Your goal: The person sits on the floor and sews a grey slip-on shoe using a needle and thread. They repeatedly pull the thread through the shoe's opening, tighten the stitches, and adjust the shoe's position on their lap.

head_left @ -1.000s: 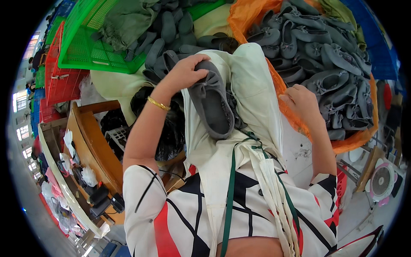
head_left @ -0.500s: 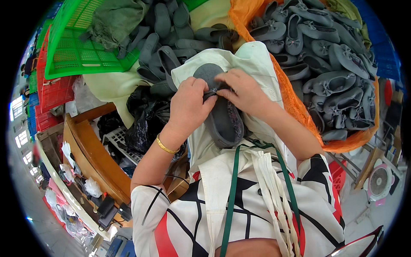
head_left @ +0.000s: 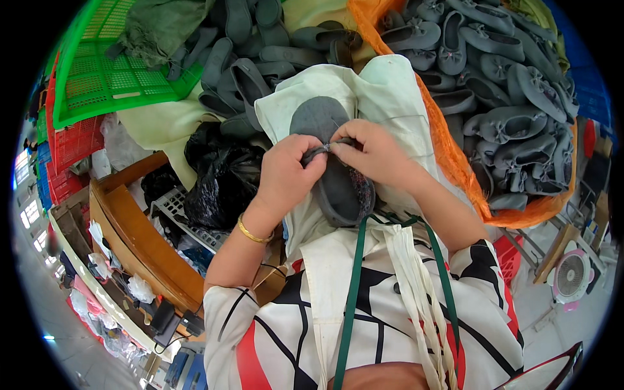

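Observation:
A dark grey slip-on shoe point(head_left: 320, 116) lies on a white cloth point(head_left: 388, 81) over my lap, its rounded toe pointing away from me. Across its middle runs a small grey bow point(head_left: 325, 148) with a pale bit at the centre. My left hand point(head_left: 284, 174) pinches the bow's left side between thumb and fingers. From the right, my right hand point(head_left: 374, 156) pinches its other side, the fingertips of both hands almost meeting. A thin thread seems to stretch right from the right hand. Whether a needle is there is too small to tell.
Grey shoes point(head_left: 246, 78) are heaped beyond the cloth, beside a green crate point(head_left: 84, 84). An orange sack point(head_left: 448, 153) at the right holds many more with bows. A black plastic bag point(head_left: 218, 182) and a wooden drawer point(head_left: 146, 240) are at the left; a fan point(head_left: 572, 274) stands far right.
My right hand has come down from over the toe to pinch the bow's right side. The toe is now more exposed. My left hand keeps its pinch.

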A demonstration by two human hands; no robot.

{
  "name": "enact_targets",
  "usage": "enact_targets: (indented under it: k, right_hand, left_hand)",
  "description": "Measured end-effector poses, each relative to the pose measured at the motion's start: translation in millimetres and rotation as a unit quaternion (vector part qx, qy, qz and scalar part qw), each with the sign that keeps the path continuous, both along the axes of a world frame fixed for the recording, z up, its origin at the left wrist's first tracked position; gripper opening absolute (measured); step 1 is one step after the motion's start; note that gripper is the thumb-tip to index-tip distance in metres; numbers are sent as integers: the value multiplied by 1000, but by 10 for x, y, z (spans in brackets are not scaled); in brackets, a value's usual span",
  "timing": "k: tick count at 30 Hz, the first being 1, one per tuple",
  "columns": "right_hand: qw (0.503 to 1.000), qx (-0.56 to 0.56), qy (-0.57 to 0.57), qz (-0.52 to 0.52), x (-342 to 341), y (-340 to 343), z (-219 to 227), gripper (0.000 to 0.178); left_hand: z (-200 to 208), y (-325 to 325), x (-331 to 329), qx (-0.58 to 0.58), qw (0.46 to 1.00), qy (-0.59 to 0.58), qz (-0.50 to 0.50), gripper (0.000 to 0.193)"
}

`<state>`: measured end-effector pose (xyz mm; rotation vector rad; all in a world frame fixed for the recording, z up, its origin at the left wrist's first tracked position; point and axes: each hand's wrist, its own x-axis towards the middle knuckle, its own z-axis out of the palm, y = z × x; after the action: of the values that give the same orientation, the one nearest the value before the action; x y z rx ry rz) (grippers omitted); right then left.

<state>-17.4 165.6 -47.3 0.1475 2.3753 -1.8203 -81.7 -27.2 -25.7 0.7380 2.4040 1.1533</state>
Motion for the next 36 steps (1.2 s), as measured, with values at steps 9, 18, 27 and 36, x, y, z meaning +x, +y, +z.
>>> enact_targets:
  k: [9, 18, 27, 36]
  right_hand:
    - [986, 158, 9, 61, 194, 56, 147, 28]
    - [958, -49, 116, -258, -38, 167, 138, 28]
    - [679, -685, -61, -256, 122, -64, 227, 44]
    - [718, -648, -23, -252, 510, -4, 190, 41]
  left_hand:
    - [80, -21, -246, 15, 961, -274, 30, 18]
    - [-1, 25, -262, 121, 888, -417, 153, 21]
    - [-159, 34, -148, 66, 984, -121, 109, 20]
    - [-216, 22, -144, 65, 990, -75, 104, 22]
